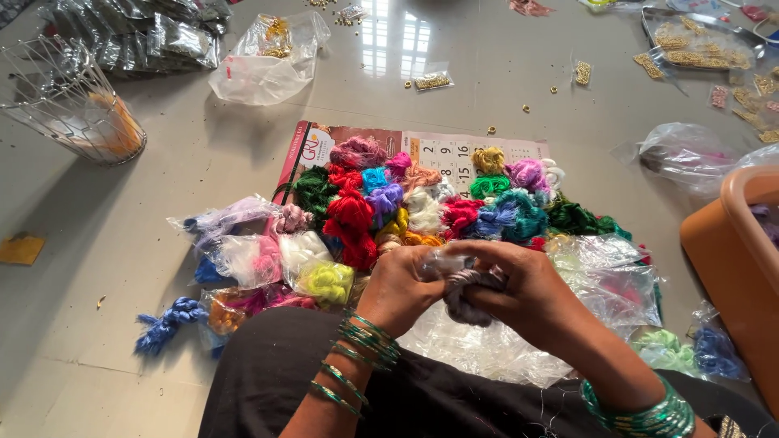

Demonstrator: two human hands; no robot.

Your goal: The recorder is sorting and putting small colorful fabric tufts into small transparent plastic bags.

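My left hand (399,289) and my right hand (527,294) meet over my lap, both closed on a pale grey-lilac thread bundle (464,298) partly wrapped in a small clear plastic bag (442,264). Just beyond the hands lies a heap of coloured thread bundles (422,207) in red, green, blue, purple, yellow and white, resting on a paper calendar sheet (454,150). Green bangles ring both wrists.
Bagged thread bundles (268,259) lie to the left, a loose blue bundle (166,320) nearer me. Empty clear bags (604,288) spread to the right. An orange tub (734,268) stands at far right, a wire basket (73,105) at far left, and more plastic bags (268,57) behind.
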